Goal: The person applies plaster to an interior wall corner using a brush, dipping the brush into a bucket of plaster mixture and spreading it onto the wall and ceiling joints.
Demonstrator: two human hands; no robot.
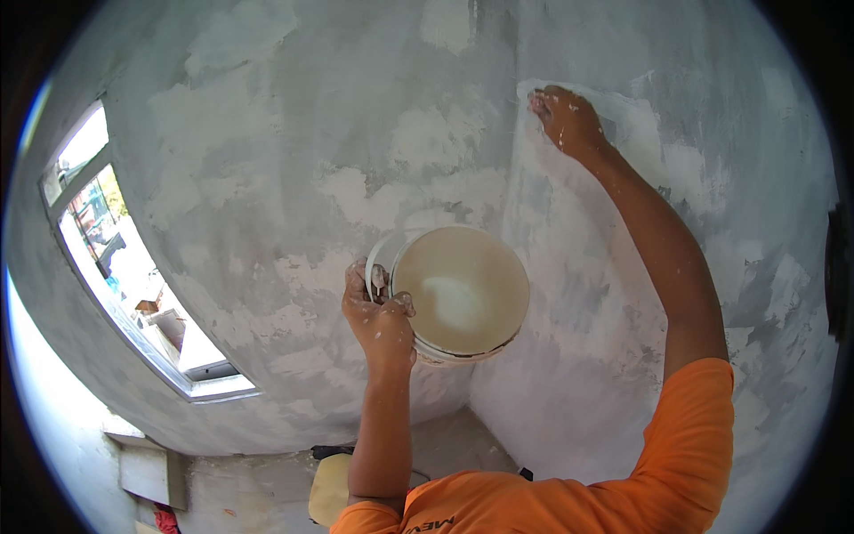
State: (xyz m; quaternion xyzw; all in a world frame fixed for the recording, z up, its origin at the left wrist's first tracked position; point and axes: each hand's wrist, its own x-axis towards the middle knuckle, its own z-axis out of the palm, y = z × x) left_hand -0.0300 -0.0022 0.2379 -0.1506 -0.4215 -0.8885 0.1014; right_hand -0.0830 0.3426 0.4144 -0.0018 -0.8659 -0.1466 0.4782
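Observation:
My left hand [378, 307] is closed on the side and handle of a white bucket [460, 289] of pale, milky liquid, held in front of the wall. My right hand [567, 120] is raised against the grey, patchily coated wall [418, 125], beside the vertical corner. Its fingers are curled and smeared with white; whatever they hold, if anything, is hidden. Fresh-looking pale streaks run around that hand on the wall.
A narrow window [142, 271] is set in the left wall. Low down are a floor [231, 485], a pale block-like ledge [147, 472], a red cloth [166, 519] and a yellowish object [329, 485] partly behind my left arm.

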